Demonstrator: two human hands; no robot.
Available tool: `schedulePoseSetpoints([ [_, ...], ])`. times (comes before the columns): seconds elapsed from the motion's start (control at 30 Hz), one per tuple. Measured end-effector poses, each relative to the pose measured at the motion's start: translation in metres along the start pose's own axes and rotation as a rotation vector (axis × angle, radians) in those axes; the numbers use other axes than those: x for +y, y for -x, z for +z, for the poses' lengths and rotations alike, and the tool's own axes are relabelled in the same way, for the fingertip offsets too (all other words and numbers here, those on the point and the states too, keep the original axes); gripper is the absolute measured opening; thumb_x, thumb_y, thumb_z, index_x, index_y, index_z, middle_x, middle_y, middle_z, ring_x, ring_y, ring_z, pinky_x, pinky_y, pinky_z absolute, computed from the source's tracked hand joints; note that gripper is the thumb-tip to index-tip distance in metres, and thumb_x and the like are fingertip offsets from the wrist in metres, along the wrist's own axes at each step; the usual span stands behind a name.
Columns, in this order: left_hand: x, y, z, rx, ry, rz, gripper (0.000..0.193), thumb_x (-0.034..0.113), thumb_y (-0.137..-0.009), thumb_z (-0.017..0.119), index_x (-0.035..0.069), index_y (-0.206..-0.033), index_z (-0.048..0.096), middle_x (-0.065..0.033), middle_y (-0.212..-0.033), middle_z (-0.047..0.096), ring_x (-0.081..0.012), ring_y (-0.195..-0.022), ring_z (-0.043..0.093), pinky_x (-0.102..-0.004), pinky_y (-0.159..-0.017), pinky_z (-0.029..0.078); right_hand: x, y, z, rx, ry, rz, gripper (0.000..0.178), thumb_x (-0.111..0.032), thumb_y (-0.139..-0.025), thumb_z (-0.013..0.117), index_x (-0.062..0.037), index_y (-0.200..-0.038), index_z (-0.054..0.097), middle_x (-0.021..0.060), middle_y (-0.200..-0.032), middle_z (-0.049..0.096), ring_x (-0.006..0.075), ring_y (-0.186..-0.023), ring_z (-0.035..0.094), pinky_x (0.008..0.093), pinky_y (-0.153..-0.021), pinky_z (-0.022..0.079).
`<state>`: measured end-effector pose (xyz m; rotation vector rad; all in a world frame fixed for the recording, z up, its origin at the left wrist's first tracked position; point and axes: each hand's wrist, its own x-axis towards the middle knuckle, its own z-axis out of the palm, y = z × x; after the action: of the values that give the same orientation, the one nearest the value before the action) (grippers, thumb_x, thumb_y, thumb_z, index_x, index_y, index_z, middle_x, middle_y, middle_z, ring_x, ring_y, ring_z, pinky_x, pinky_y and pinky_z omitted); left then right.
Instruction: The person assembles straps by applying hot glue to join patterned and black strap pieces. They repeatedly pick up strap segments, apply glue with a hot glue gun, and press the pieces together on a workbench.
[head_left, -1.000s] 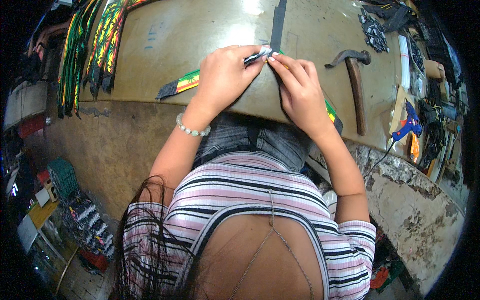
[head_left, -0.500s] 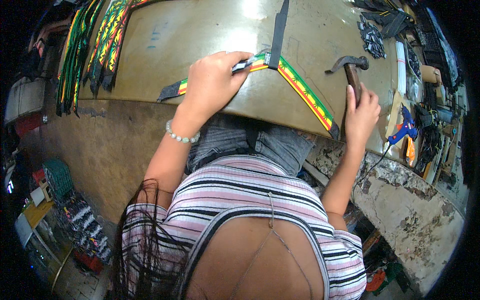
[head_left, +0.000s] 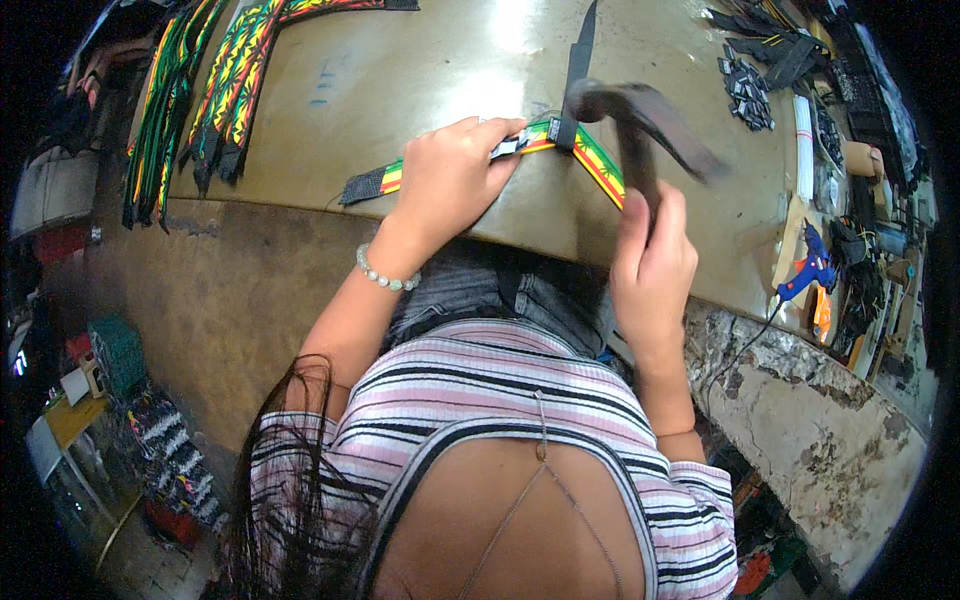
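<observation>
My left hand (head_left: pixel 455 178) is closed on a green, yellow and red strap (head_left: pixel 600 172) with a leaf pattern and black mesh ends. A small shiny whitish piece (head_left: pixel 509 146) shows at its fingertips; its kind is unclear. A black strap (head_left: pixel 579 62) crosses the patterned one at its bend, beside a small dark label (head_left: pixel 553 130). My right hand (head_left: pixel 655 268) grips a claw hammer (head_left: pixel 636 150) by its handle. The hammer's head is blurred and held above the strap near the crossing. It hides part of the strap's right side.
Bundles of patterned straps (head_left: pixel 228 100) lie at the table's far left. On the right are small black pieces (head_left: pixel 746 93), white sticks (head_left: pixel 803 148) and a blue glue gun (head_left: pixel 812 265) with a cord. The table's near edge (head_left: pixel 300 208) runs before me.
My right hand has lifted the hammer off the table and swung it left, over the strap. My left hand and the straps have shifted slightly right.
</observation>
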<state>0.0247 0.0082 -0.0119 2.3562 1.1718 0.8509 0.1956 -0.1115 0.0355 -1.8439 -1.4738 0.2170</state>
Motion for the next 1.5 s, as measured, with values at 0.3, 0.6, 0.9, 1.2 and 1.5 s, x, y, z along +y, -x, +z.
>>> schedulePoseSetpoints([
  [0.3,0.005,-0.005,-0.011,-0.093,-0.023,0.029,0.028,0.031,-0.081,0.071,0.011,-0.101,0.071,-0.0111,-0.078,0.068,-0.0309,-0.073,0.068,-0.0415,-0.062,0.053,0.029,0.000,-0.021,0.011,0.208,0.160,0.034,-0.035,-0.099,0.056,-0.0021,-0.107,0.062,0.0270,-0.092,0.066,0.0451,-0.086,0.065,0.0510,-0.073,0.050],
  [0.6,0.016,-0.015,-0.031,-0.195,0.062,0.145,0.019,0.023,-0.088,0.069,0.008,-0.099,0.070,-0.0158,-0.081,0.067,-0.0319,-0.073,0.066,-0.0381,-0.064,0.052,0.096,-0.033,-0.048,0.252,0.624,-0.040,0.035,-0.031,-0.099,0.056,-0.0062,-0.121,0.066,0.0147,-0.119,0.062,0.0304,-0.103,0.061,0.0378,-0.088,0.049],
  [0.9,0.047,-0.016,0.003,-0.264,0.578,-0.271,0.026,0.023,-0.095,0.062,-0.001,-0.105,0.066,-0.0134,-0.072,0.064,-0.0160,-0.064,0.059,-0.0329,-0.060,0.048,0.023,-0.069,0.036,-0.183,-1.198,0.334,0.028,-0.032,-0.100,0.059,-0.0049,-0.101,0.064,-0.0016,-0.088,0.065,0.0037,-0.073,0.054,0.0185,-0.066,0.043],
  [1.2,0.029,-0.031,-0.023,-0.107,0.175,-0.025,0.027,0.031,-0.086,0.070,0.009,-0.100,0.074,-0.0165,-0.081,0.068,-0.0319,-0.072,0.067,-0.0386,-0.065,0.052,0.050,-0.082,0.007,-0.721,-0.721,0.362,0.022,-0.027,-0.094,0.068,-0.0052,-0.092,0.071,-0.0035,-0.083,0.067,0.0017,-0.066,0.050,0.0196,-0.057,0.040],
  [1.5,0.035,-0.023,-0.001,-0.256,0.074,-0.216,0.034,0.036,-0.086,0.068,0.003,-0.085,0.073,-0.0222,-0.074,0.067,-0.0385,-0.070,0.067,-0.0440,-0.065,0.053,0.036,-0.104,-0.001,-0.424,-0.810,-0.158,0.036,-0.006,-0.085,0.067,-0.0067,-0.120,0.066,0.0150,-0.142,0.052,0.0249,-0.128,0.050,0.0397,-0.110,0.036],
])
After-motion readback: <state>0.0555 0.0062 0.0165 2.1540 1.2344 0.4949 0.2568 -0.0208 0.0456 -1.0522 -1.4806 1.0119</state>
